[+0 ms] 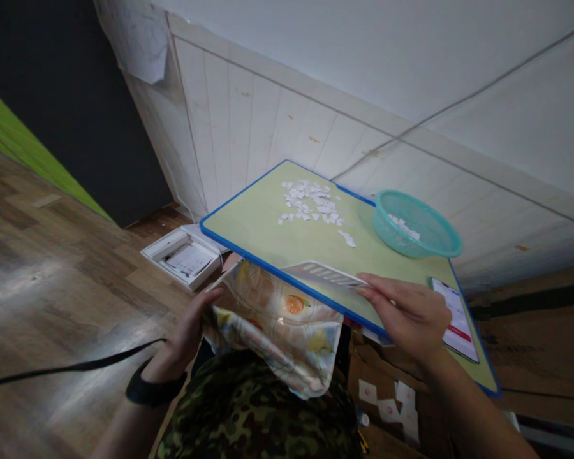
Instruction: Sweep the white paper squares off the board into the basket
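Observation:
My left hand (194,319) is closed on the edge of a fruit-patterned cloth (295,305) with a shiny surface. The cloth hangs in folds over my lap, just below the table's near edge. Between the thumb and fingers of my right hand (409,312) is a flat, pale slotted piece (323,274); its exact kind is unclear. It reaches leftward over the table's near edge, above the cloth. Small white paper pieces (310,199) lie scattered on the yellow-green table (249,220), beyond both hands.
At the table's right end stands a turquoise plastic basket (425,223) with some white pieces inside. A phone (454,319) with a lit screen lies beside my right hand. An open white box (186,258) sits on the floor at left. The wall borders the table's far side.

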Action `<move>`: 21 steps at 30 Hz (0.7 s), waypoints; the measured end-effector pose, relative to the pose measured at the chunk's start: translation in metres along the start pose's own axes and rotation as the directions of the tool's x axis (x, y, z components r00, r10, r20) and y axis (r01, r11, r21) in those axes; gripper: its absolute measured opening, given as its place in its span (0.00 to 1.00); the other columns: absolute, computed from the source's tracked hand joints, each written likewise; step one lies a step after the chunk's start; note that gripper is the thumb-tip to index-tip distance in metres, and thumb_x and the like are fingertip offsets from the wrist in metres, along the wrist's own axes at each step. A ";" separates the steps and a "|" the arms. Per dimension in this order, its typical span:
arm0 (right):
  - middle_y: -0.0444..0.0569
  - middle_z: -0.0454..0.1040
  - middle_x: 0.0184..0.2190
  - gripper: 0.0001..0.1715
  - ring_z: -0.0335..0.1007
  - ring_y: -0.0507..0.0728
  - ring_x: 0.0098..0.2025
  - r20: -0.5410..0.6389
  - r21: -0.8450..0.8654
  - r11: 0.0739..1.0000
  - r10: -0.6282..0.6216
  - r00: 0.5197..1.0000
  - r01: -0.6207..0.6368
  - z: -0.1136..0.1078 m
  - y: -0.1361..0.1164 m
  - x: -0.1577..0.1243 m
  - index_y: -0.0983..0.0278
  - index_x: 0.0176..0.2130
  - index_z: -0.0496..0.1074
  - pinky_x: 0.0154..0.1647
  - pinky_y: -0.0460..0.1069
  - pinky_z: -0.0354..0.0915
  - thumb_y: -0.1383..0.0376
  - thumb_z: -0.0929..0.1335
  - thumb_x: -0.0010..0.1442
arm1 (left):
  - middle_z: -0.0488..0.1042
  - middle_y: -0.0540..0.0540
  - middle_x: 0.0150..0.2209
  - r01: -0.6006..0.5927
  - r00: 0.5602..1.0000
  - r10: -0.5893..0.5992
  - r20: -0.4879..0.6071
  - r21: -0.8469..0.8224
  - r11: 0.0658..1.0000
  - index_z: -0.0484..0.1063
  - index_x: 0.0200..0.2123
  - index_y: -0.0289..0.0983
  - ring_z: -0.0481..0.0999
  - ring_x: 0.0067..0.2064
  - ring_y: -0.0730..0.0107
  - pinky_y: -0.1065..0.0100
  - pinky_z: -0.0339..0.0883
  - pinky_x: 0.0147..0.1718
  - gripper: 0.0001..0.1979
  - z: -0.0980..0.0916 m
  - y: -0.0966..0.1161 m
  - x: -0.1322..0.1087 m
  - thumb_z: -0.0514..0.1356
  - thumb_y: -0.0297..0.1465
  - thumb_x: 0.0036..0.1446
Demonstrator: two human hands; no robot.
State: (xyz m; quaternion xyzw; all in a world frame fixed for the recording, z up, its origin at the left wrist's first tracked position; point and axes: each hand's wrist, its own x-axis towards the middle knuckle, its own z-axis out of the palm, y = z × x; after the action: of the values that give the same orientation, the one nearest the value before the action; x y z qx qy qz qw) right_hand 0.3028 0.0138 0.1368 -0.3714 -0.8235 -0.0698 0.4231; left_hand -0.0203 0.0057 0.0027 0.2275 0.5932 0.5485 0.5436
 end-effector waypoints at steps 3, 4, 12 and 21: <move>0.40 0.81 0.35 0.20 0.79 0.53 0.32 -0.082 -0.095 0.995 0.029 0.996 -0.037 0.008 0.014 0.007 0.54 0.44 0.78 0.33 0.44 0.74 0.72 0.73 0.53 | 0.82 0.46 0.43 0.034 0.999 -0.033 0.034 -0.011 0.999 0.81 0.35 0.39 0.70 0.55 0.46 0.55 0.64 0.49 0.16 -0.002 -0.003 0.002 0.65 0.41 0.44; 0.41 0.81 0.35 0.18 0.79 0.54 0.33 -0.094 -0.119 0.992 0.038 0.995 -0.049 0.013 0.021 0.009 0.55 0.44 0.78 0.33 0.45 0.74 0.71 0.73 0.53 | 0.81 0.46 0.44 0.034 0.999 -0.033 0.039 -0.021 0.999 0.81 0.36 0.39 0.69 0.56 0.46 0.55 0.63 0.50 0.16 -0.003 -0.003 0.003 0.65 0.41 0.44; 0.46 0.80 0.38 0.12 0.79 0.55 0.35 -0.077 -0.086 0.993 0.068 0.995 -0.075 0.055 0.058 0.031 0.58 0.44 0.78 0.37 0.48 0.75 0.65 0.69 0.59 | 0.82 0.50 0.39 -0.039 0.999 0.040 0.020 -0.057 0.998 0.81 0.31 0.42 0.69 0.56 0.47 0.57 0.62 0.52 0.13 -0.004 0.000 0.004 0.65 0.42 0.43; 0.41 0.80 0.39 0.22 0.79 0.54 0.37 0.076 0.073 0.995 -0.078 0.994 0.072 0.044 0.031 0.025 0.54 0.48 0.75 0.39 0.47 0.76 0.73 0.69 0.56 | 0.82 0.50 0.37 -0.034 0.999 0.032 -0.019 -0.073 0.997 0.81 0.28 0.43 0.66 0.58 0.48 0.59 0.59 0.55 0.11 -0.008 0.001 0.006 0.66 0.42 0.41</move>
State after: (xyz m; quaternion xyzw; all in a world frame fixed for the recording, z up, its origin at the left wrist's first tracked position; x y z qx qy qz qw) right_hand 0.2857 0.0691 0.1216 -0.3276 -0.8548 -0.0423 0.4002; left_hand -0.0302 0.0079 -0.0003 0.2121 0.5737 0.5808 0.5371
